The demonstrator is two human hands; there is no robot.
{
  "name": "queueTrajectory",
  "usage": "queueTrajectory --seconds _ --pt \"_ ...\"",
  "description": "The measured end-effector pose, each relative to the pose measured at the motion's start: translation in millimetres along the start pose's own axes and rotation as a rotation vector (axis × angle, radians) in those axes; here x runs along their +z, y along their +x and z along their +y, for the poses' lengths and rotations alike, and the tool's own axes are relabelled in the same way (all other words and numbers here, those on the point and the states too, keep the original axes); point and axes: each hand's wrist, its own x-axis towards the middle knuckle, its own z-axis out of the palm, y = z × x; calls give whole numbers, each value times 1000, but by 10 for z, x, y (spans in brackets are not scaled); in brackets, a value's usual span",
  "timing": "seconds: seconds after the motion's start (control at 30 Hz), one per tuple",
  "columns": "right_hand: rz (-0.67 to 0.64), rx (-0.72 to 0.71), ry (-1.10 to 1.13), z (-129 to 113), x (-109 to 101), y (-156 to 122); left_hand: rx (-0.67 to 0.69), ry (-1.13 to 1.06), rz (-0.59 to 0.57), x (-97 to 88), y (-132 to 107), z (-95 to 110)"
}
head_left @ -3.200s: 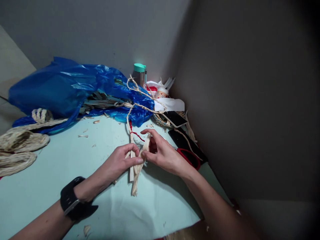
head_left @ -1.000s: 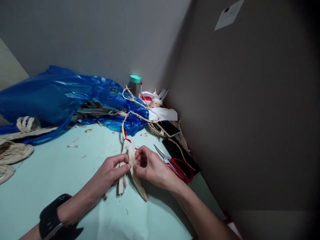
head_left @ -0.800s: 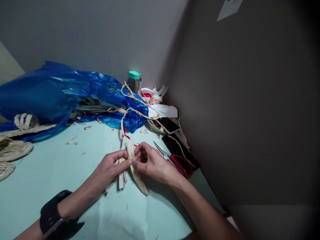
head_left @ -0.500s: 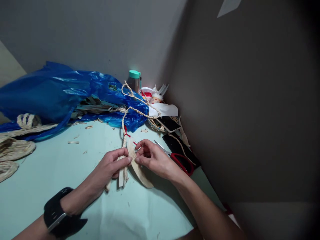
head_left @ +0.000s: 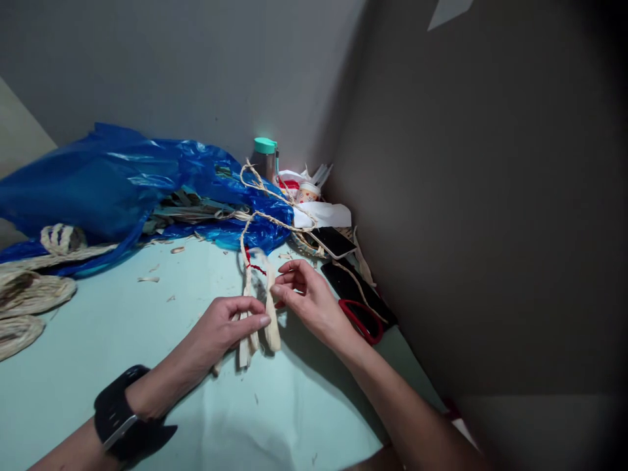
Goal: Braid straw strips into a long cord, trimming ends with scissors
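Note:
A pale, flat strip of dried plant fibre (head_left: 273, 335) hangs between my hands over the table. The thumb and fingertips of my right hand (head_left: 311, 297) close on its upper part. My left hand (head_left: 240, 320) has its thumb and forefinger closed at the strip's left edge. Beside the strip, under my left fingers, the loose ends of a fibre cord (head_left: 244, 356) spread toward me. The twisted cord (head_left: 243, 239) runs up and away from them, with a red string (head_left: 256, 267) tied around it. My left palm hides part of the loose ends.
Red-handled scissors (head_left: 360, 322) and two phones, one of them a black phone (head_left: 338, 278), lie right of my right hand. Behind are a blue plastic bag (head_left: 112, 173) of dried strips, a bottle (head_left: 265, 160) and a paper cup (head_left: 308, 191). Coiled braids (head_left: 36, 291) rest at left.
The strip has swung from a slant to nearly upright and looks narrower, turned edgewise. Both hands have shifted slightly right, and the right hand now covers the scissor blades.

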Motion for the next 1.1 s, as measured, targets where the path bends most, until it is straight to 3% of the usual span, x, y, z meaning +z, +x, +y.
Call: queueTrajectory --seconds 0.17,0.3,0.43,0.63,0.97,1.1 --pt "-128 22 -254 -82 -16 -48 99 76 60 15 3 63" --pt "-144 31 -196 -43 -42 -31 79 77 67 9 19 30" --pt "-48 1 -77 -6 -90 17 -9 -7 51 10 3 -16" --pt "38 160 268 -107 -132 33 3 -27 -3 13 -18 27" --pt "-50 157 377 -226 -83 -56 19 -69 29 18 -16 -8" --pt "6 133 272 -323 -181 -187 7 -63 45 18 4 -30"
